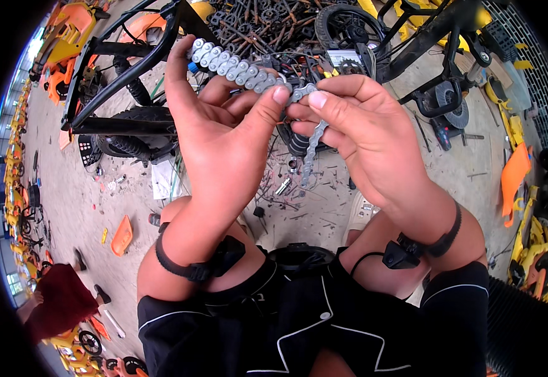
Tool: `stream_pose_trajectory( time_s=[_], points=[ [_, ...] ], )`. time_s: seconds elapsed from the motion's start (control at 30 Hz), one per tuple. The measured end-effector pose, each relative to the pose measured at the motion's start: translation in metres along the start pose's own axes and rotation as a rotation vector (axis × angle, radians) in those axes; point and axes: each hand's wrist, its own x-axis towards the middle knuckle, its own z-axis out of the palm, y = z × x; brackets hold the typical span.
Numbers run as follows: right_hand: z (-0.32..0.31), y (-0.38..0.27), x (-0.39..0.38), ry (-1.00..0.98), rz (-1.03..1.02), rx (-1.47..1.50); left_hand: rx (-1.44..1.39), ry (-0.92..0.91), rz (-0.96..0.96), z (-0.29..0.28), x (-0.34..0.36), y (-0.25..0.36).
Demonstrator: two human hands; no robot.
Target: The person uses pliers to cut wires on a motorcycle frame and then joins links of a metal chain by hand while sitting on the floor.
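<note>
A grey metal roller chain [236,70] is stretched between my two hands, raised above the floor. Several of its runs lie folded side by side across the fingers of my left hand [223,138]; the left thumb presses on the links at the right end. My right hand [374,132] pinches the chain between thumb and forefinger close to the left thumb. From that pinch a loose end of chain [312,154] hangs down below the right fingers. Some of the left fingers are hidden behind the folded links.
Black vehicle frames stand at left [120,125] and right [412,75]. Behind the chain lies a heap of rusty metal parts [255,25]. Small bolts and scraps litter the concrete floor [223,283]. An orange panel [122,235] lies at left. Another person in dark red [60,298] is at lower left.
</note>
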Motion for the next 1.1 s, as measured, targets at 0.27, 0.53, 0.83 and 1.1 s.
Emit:
stream_pose_trajectory(
  time_s=[0.27,0.53,0.83,1.1],
  points=[
    [-0.001,0.004,0.0,-0.019,0.045,0.121,0.002,-0.049,0.054,-0.002,-0.002,-0.002],
    [0.001,0.004,-0.001,0.009,0.016,0.11,0.04,-0.095,0.04,-0.003,-0.002,0.0],
    [0.007,-0.006,0.001,-0.099,0.074,-0.12,-0.151,0.026,0.043,-0.011,0.007,0.015],
    [-0.002,0.008,-0.007,-0.151,0.096,-0.027,-0.285,-0.138,-0.109,-0.007,-0.002,0.017]
  ],
)
